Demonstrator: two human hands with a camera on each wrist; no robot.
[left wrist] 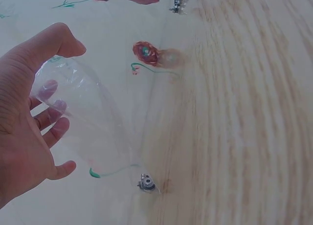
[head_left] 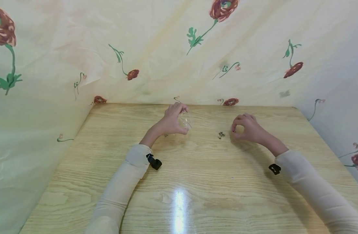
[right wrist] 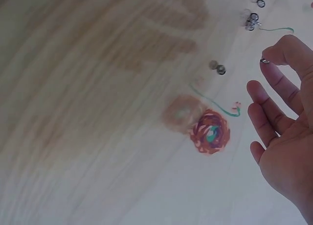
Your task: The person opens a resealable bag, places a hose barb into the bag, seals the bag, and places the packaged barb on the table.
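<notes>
My left hand (head_left: 172,119) holds a clear plastic bag (left wrist: 100,102) near its mouth, with thumb and fingers spread apart around the opening. Toward the bag's lower end, small shiny metal pieces (left wrist: 146,183) show through or beside the film. Over on the right, my right hand (head_left: 249,128) pinches one small metal piece (right wrist: 264,60) between thumb and index finger; the other fingers are loosely bent. Between the hands a little cluster of similar metal pieces (head_left: 221,134) lies on the table. One loose metal piece (right wrist: 221,69) sits apart from the cluster in the right wrist view.
The wooden table (head_left: 208,182) reflects a bright light near its front. Behind it hangs a flower-printed curtain (head_left: 161,58), which continues along both sides. Each sleeve carries a dark strap at the wrist, such as the left strap (head_left: 154,162).
</notes>
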